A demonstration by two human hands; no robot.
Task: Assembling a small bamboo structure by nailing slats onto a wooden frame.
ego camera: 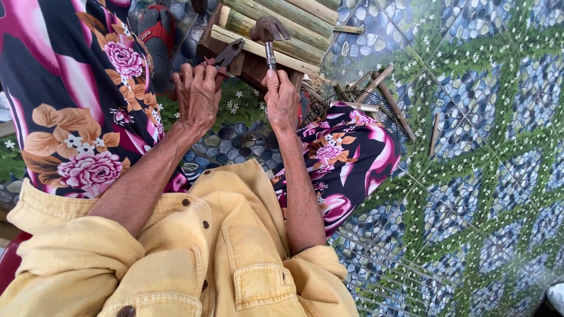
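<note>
Far left of frame: floral skirt (76, 117) in pink, black and orange, draped over a knee; yellow corduroy jacket (194, 258) filling lower left to lower centre, sleeves pushed up. Upper centre-left: left hand (197, 94) curled shut around handles of dark pliers (226, 56), jaws pointing up-right toward the wood. Just right of that, upper centre: right hand (281, 100) fisted on the metal shaft of a claw hammer (268, 35), head up, resting at or just above the bamboo piece (276, 26); contact not clear. Bamboo piece at top centre: several pale split slats fixed across a darker wooden block, lying on the floor beyond both hands. Likely stiff and light, slats rigid but prone to splitting along the grain; best gripped on the darker block or slat ends, away from the strike spot. Hammer head-heavy, steel shaft probably slick, grip low on handle as shown. Pliers hard, small, needing a firm squeeze. Right of centre: round wire basket (376, 103) with loose sticks (388, 88) beside the other knee. Right half: patterned pebble-and-leaf floor (487, 147).
</note>
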